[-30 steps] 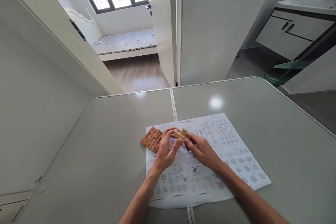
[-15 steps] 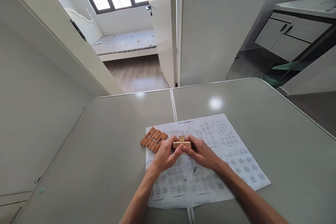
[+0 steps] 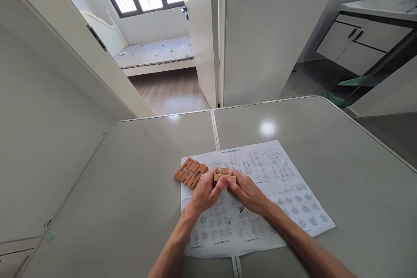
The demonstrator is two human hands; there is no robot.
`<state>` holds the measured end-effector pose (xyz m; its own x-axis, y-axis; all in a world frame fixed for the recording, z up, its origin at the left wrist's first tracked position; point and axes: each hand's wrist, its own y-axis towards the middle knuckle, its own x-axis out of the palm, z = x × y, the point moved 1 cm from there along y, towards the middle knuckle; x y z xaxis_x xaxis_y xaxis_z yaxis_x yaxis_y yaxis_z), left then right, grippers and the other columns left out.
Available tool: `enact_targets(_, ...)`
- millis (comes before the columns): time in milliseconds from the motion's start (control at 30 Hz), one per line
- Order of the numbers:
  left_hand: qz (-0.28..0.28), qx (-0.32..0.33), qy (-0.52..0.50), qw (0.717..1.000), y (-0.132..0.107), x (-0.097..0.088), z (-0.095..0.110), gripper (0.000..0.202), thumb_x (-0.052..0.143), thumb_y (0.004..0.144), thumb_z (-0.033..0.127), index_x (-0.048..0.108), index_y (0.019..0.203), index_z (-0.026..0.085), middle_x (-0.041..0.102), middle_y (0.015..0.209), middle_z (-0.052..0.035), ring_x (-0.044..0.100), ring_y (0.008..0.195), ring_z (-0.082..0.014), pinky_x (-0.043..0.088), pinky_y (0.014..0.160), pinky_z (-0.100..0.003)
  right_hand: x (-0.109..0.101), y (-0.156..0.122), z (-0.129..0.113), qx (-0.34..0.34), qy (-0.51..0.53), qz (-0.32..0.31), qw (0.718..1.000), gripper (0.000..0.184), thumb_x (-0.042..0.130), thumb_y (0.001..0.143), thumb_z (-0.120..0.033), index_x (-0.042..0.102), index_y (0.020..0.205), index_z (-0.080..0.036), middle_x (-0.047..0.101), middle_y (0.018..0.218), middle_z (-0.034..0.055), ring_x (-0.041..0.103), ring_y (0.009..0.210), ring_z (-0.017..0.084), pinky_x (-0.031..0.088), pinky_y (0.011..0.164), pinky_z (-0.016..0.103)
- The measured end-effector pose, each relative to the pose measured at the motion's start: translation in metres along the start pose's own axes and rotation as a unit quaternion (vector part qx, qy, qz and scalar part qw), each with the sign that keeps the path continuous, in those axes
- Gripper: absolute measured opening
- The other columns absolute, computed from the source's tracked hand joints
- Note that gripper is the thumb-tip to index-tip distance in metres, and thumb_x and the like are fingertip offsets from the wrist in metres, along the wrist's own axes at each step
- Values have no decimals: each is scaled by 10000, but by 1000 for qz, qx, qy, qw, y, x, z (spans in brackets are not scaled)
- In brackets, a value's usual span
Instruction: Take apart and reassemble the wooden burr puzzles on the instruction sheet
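Note:
Between both hands, above the printed sheet (image 3: 260, 221), is a small assembly of interlocking wooden puzzle pieces (image 3: 225, 177). One bar lies crosswise and another piece stands up behind it. My left hand (image 3: 206, 189) is closed on its left end, thumb on the near side. My right hand (image 3: 245, 189) grips the right end, its thumb also pressed near the middle. Fingers hide parts of the assembly. Left of my left hand lie three flat wooden pieces (image 3: 190, 173) side by side, with cut-out slots and dark numbers, partly on the paper.
The sheet carries rows of line diagrams and lies on a grey-green table (image 3: 130, 191) with a pale seam (image 3: 215, 130) across it. Beyond the far edge are an open door (image 3: 202, 30), a bed (image 3: 156, 52) and a white cabinet (image 3: 365, 39).
The held assembly has tilted a little, its upright piece now showing less. Both thumbs have shifted onto the crosswise bar. The three flat pieces stay put.

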<state>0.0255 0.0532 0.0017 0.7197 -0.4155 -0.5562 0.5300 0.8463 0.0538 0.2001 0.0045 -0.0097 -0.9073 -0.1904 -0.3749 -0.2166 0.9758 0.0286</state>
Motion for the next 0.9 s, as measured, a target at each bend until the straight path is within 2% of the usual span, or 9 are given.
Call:
enact_targets(133, 12, -7, -6, 1000, 1, 1, -1, 325, 407, 1044, 402, 405, 766, 234, 507, 611, 44, 452, 557, -145, 326, 601, -287, 0, 2, 0, 3, 31, 6, 999, 337, 355, 1092, -473, 447, 859, -247, 602, 746, -9, 540, 667, 191, 414, 637, 311)
enact_targets(333, 24, -29, -71, 997, 0, 1, 0, 223, 521, 1002, 437, 477, 1052, 224, 558, 655, 58, 501, 577, -151, 375, 611, -269, -1, 3, 1, -3, 87, 17, 996, 388, 345, 1106, -491, 483, 849, -235, 616, 744, -5, 549, 672, 176, 426, 665, 305)
enact_targets(433, 49, -28, -98, 994, 1, 0, 0, 252, 574, 967, 420, 473, 1092, 226, 559, 694, 52, 527, 622, -152, 413, 644, -270, -1, 2, 2, -18, 87, 27, 996, 345, 363, 1108, -489, 498, 914, -237, 619, 761, -9, 549, 684, 176, 429, 676, 307)
enact_targets(567, 86, -23, -117, 989, 2, -1, 1, 307, 662, 899, 362, 506, 1124, 224, 634, 904, -7, 616, 735, -159, 489, 712, -284, -1, 0, 5, -44, 69, 41, 996, 287, 411, 1099, -487, 541, 1029, -241, 611, 783, -8, 552, 697, 182, 435, 671, 308)
enact_targets(733, 75, -10, -111, 991, 2, -1, -1, 367, 678, 915, 311, 571, 1254, 223, 721, 1063, -56, 695, 901, -197, 562, 817, -323, -3, -1, 3, -50, 101, 48, 992, 272, 447, 1092, -486, 566, 1123, -242, 591, 771, -14, 557, 668, 175, 452, 649, 303)
enact_targets(833, 92, -14, -112, 989, 2, 1, -2, 401, 701, 913, 329, 567, 1273, 213, 746, 1112, -78, 721, 954, -211, 578, 888, -362, -6, 1, 0, -43, 149, 87, 984, 281, 423, 1101, -489, 557, 1094, -242, 576, 718, -29, 556, 635, 171, 474, 661, 308)
enact_targets(900, 115, -13, -108, 987, 2, 2, -2, 439, 738, 880, 324, 570, 1269, 208, 752, 1115, -85, 728, 944, -211, 582, 908, -379, -10, 2, 2, -18, 148, 153, 977, 291, 424, 1098, -498, 551, 1048, -241, 595, 735, -21, 573, 653, 175, 488, 676, 311)
